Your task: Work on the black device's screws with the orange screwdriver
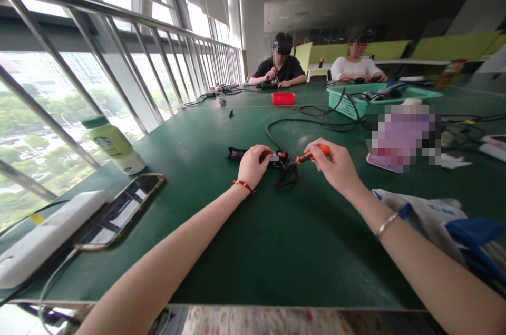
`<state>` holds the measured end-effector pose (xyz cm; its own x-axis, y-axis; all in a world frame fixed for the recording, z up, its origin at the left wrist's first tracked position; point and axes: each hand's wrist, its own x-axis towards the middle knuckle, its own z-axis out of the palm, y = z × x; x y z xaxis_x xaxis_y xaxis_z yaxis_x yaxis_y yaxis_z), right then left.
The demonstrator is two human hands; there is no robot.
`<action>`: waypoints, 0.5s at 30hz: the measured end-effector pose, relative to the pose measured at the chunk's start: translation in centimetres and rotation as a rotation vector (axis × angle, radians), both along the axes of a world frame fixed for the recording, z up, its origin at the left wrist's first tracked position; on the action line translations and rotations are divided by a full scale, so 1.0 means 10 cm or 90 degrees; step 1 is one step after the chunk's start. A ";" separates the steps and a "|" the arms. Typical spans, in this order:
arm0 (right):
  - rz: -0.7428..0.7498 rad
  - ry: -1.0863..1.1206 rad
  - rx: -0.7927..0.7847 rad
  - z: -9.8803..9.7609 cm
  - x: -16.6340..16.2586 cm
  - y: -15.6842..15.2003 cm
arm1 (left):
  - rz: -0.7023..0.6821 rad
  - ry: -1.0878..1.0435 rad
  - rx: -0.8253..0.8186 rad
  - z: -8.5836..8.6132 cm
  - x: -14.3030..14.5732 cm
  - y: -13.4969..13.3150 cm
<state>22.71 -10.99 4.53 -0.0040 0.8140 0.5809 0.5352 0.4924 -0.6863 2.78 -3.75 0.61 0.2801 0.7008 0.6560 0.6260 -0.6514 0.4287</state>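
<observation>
A long black device [237,154] lies on the green table [256,235], with a black cable [276,129] running off behind it. My left hand [253,165] is closed over the device's right part and holds it down. My right hand [336,164] grips an orange-handled screwdriver [312,155], its tip pointing left into the device's open end beside my left hand's fingers. A red cord bracelet sits on my left wrist and a silver bangle on my right.
At the left lie a phone [120,211], a white power bank [43,235] and a green-capped bottle [114,145]. A red tray [283,98] and a green basket [348,100] with cables stand further back. Two people sit at the far end. A blue-white bag [446,224] lies at right.
</observation>
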 end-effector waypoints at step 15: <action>-0.027 -0.070 0.000 0.06 -0.01 -0.05 | 0.107 0.274 0.099 0.06 0.02 -0.09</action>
